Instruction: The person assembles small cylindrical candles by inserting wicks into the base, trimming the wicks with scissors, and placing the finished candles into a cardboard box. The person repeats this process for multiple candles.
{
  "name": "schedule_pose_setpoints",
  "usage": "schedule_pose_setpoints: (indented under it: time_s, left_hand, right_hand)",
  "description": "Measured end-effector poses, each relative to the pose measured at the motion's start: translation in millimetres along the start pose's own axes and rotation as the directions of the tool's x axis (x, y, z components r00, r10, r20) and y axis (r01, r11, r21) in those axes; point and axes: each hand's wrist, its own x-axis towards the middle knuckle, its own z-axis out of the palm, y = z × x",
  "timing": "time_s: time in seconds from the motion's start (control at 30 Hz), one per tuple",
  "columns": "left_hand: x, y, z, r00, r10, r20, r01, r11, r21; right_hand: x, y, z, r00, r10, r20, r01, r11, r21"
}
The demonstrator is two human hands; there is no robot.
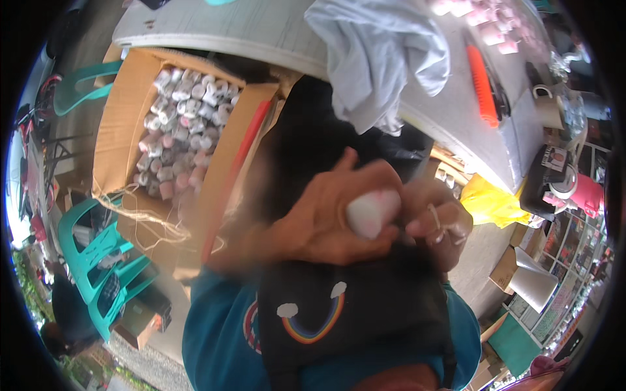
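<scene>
My left hand (319,225) is wrapped round a small rounded piece (370,214), white with pink patches, held in front of my dark apron (365,287). Close by on its right is my right hand (447,225), its fingers curled and partly blurred. A thin pale band shows across those fingers; whether it is a ring or a strip cannot be made out, nor can anything inside the grip. To the left, an open cardboard box (107,140) holds many similar small pieces (182,120) in white, grey and pink.
A grey-white table (261,39) runs ahead, with a pale cloth (378,58) hanging over its edge. On it lie an orange-handled tool (481,85) and pink pieces (499,26). Green plastic chairs (88,244) stand left; a yellow bag (492,201) is at right.
</scene>
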Motion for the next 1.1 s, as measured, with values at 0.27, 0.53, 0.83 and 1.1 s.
schedule_pose_setpoints:
  time_s: [0.27,0.53,0.83,1.1]
  left_hand:
    - [20,-17,-10,0.969,-0.094,-0.227,0.093,0.996,-0.015]
    - [1,-64,-14,0.921,-0.179,-0.346,0.095,0.964,-0.247]
    - [-21,-96,-10,0.89,-0.451,0.069,0.092,0.03,-0.995]
    - [4,-36,-27,0.941,-0.159,-0.298,0.099,0.974,-0.205]
  right_hand:
    - [17,5,-31,0.859,-0.281,-0.427,-0.179,0.618,-0.766]
    - [45,-3,-84,0.808,-0.485,-0.335,-0.25,0.233,-0.94]
    - [79,18,-154,0.887,-0.314,-0.339,-0.343,0.046,-0.938]
    - [72,16,-172,0.91,-0.051,-0.412,-0.412,-0.237,-0.88]
